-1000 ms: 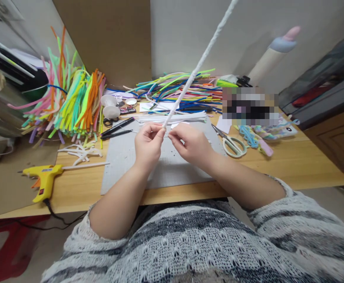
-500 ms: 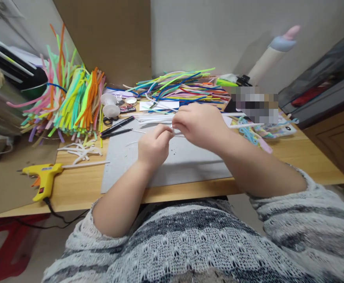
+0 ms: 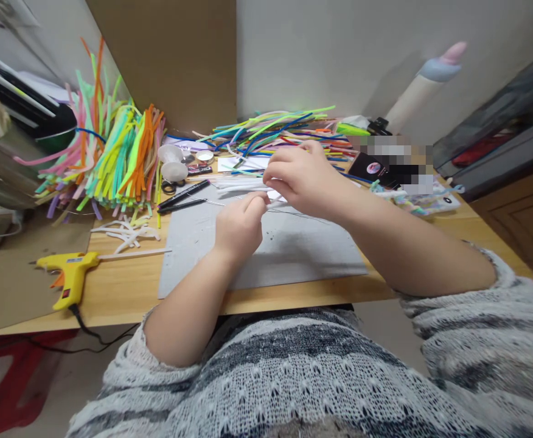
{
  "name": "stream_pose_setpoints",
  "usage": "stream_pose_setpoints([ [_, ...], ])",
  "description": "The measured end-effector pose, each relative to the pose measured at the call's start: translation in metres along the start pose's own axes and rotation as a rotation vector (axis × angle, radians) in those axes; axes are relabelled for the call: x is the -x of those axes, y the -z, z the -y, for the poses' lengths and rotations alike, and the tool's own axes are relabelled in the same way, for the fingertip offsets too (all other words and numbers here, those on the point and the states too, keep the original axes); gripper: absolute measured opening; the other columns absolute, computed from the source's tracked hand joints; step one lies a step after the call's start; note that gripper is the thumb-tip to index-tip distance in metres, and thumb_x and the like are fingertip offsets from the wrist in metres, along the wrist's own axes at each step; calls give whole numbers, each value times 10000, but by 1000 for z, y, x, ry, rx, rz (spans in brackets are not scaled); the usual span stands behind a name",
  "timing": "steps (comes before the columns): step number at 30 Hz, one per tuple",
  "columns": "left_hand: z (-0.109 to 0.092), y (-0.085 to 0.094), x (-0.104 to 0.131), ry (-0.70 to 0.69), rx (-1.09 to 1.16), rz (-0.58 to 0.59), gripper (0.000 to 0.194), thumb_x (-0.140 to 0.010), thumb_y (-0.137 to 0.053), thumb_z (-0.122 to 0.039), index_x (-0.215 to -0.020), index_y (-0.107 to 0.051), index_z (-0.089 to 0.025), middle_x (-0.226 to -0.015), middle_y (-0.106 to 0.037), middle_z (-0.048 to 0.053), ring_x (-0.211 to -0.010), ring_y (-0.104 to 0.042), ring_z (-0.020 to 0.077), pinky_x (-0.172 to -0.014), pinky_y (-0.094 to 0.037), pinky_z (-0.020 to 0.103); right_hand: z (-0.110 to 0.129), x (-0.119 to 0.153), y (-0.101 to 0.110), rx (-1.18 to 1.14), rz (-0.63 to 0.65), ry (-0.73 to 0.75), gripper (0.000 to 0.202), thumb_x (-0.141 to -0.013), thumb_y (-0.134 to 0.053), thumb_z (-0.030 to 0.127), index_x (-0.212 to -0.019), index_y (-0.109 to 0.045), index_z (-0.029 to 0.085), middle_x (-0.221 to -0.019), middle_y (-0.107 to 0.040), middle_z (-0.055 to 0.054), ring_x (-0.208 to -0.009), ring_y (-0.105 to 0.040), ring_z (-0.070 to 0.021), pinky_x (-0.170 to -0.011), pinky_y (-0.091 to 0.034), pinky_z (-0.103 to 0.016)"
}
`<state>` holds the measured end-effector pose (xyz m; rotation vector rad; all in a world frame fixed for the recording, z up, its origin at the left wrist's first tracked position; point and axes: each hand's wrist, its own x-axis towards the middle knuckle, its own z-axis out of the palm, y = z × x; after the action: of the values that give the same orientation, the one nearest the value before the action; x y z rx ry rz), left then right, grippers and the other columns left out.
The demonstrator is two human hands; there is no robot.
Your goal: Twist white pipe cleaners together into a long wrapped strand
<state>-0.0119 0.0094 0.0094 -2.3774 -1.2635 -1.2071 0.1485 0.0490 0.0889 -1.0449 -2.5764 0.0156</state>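
Observation:
My left hand (image 3: pixel 240 224) and my right hand (image 3: pixel 301 179) meet above the grey mat (image 3: pixel 294 250). Both pinch a white pipe cleaner (image 3: pixel 274 199), of which only a short piece shows between the fingertips. My right hand is turned over it, knuckles up, and hides the remainder. A thin wire (image 3: pixel 307 216) runs to the right from the fingertips, low over the mat. A small bundle of white pipe cleaners (image 3: pixel 236 183) lies just behind my hands.
A yellow glue gun (image 3: pixel 68 275) lies at the left table edge beside cut white bits (image 3: pixel 123 233). Coloured pipe cleaner heaps stand at the left (image 3: pixel 111 159) and the back (image 3: pixel 273 130). Black pens (image 3: pixel 182 196) and small white cups (image 3: pixel 173 172) lie left of the mat.
The long white pipe cleaner that stood upright a second ago has been swung down to the right. My right hand rolled over it and moved back and up. My left hand barely moved.

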Motion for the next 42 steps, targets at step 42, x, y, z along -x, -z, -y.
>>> stream_pose_setpoints([
  [42,-49,53,-26,-239,-275,11,93,-851,-513,-169,-827,-596,-204,-702,-636,12,-673,-499,162,-624,-330,311,15,50,7,-767,-264,-310,101,-783,-581,217,-729,-587,132,-622,-583,-7,-531,-474,-86,-509,-339,-227],
])
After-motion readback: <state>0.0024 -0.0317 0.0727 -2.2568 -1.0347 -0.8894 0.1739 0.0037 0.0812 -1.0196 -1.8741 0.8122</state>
